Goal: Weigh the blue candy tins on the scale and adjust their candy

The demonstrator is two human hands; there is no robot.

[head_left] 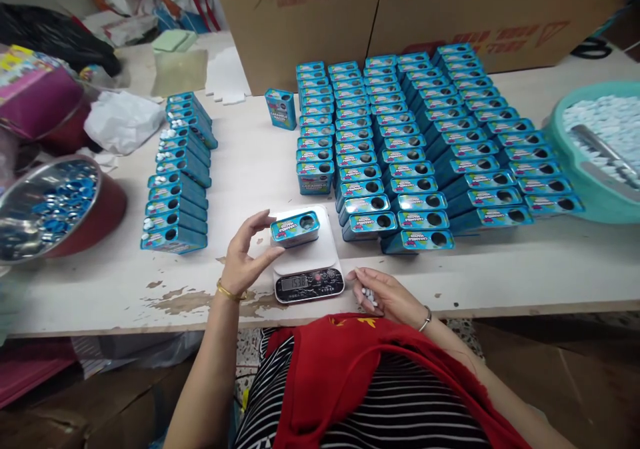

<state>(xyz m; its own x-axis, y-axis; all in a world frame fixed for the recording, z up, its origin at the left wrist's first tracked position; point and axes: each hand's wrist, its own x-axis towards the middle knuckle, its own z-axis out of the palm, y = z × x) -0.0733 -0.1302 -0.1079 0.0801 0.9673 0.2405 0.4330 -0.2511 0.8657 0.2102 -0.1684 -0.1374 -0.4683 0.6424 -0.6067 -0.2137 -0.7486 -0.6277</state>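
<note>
A blue candy tin [295,228] with a round hole in its top stands on a white kitchen scale [324,239], whose display appears to read 153.8. My left hand [246,256] is at the tin's left end, thumb in front and fingers behind, gripping it. To the right of the scale, my right hand [387,294] is closed around several small white candies [370,296], which show in the curl of its fingers near the table's front edge.
Rows of blue tins [415,169] with open holes fill the right half. Another row [175,196], some topped with white candies, stands left. A teal basin [565,142] of white candies is far right; a metal bowl [100,216] with blue lids is left. A cardboard box [320,29] stands behind.
</note>
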